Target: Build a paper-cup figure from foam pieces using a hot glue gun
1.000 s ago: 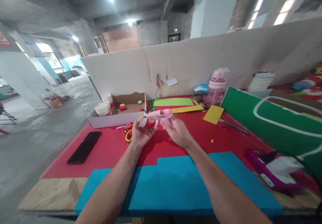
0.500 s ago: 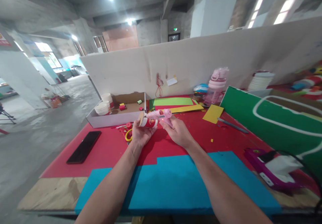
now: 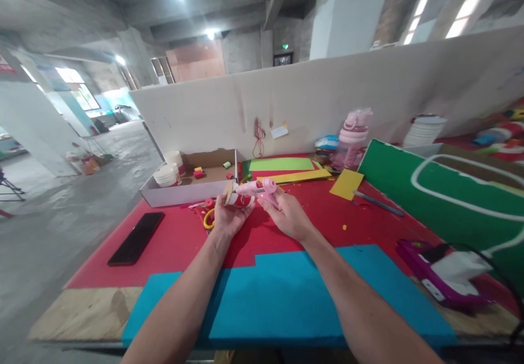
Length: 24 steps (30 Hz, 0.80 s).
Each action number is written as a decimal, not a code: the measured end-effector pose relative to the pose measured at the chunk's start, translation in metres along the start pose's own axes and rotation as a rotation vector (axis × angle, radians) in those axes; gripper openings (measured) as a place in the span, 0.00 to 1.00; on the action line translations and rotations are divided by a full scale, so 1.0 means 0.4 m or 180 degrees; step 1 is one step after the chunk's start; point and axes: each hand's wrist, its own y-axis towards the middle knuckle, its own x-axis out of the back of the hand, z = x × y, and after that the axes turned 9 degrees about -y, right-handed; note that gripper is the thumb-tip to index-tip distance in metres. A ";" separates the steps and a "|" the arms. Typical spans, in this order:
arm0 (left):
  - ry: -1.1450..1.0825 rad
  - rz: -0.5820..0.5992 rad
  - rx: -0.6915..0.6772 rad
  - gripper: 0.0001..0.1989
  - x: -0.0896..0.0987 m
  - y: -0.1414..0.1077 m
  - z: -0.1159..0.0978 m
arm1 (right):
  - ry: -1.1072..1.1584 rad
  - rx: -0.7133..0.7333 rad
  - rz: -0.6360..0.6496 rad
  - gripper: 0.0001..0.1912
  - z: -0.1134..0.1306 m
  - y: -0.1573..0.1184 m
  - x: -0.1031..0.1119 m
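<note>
My left hand (image 3: 230, 216) is closed around a red and white paper cup (image 3: 242, 199) lying on its side, a brown cardboard piece (image 3: 228, 190) at its left end. In my right hand (image 3: 287, 211) is a pink hot glue gun (image 3: 257, 187), gripped by its handle. Its nozzle points left and sits at the cardboard end of the cup; whether it touches cannot be seen. Yellow-handled scissors (image 3: 208, 219) lie on the red table covering just left of my left hand.
A shallow box (image 3: 188, 194) with paper cups (image 3: 166, 176) stands behind. A phone (image 3: 136, 238) lies left, blue sheets (image 3: 282, 298) in front. At right are a purple power strip (image 3: 440, 276), a green board (image 3: 409, 189) and a pink bottle (image 3: 351, 140).
The glue gun in my right hand has shifted slightly left, its nozzle now farther over the cup's cardboard end. My left hand and the cup stay nearly in place.
</note>
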 end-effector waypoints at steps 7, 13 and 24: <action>-0.0017 -0.0007 0.0040 0.11 0.004 0.004 0.004 | -0.0018 -0.0016 -0.0001 0.19 0.001 0.000 0.001; -0.0097 -0.0107 0.0005 0.11 0.001 0.003 0.004 | -0.0084 -0.0108 -0.0032 0.18 0.001 0.001 0.006; -0.0094 -0.0175 -0.0042 0.12 -0.005 -0.001 0.007 | -0.0174 -0.0109 -0.0049 0.18 -0.007 0.000 0.003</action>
